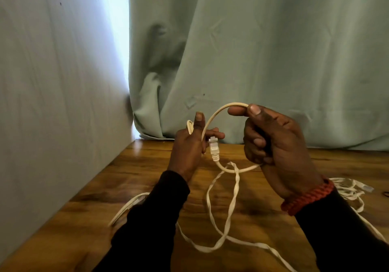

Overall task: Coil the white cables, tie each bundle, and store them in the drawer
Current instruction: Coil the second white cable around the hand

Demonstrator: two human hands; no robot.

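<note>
From the head view, I see my left hand (190, 145) pinching the white cable (212, 117) near its clear plug (214, 148), and my right hand (273, 139) gripping the top of the first loop between thumb and forefinger. The rest trails loose over the wooden counter (263, 212), and another tangled white cable (349, 189) lies at the right. I think each turn should match this loop in size, with the flat part untwisted as it feeds. I can read no writing or brand. The drawer is not visible.
</note>
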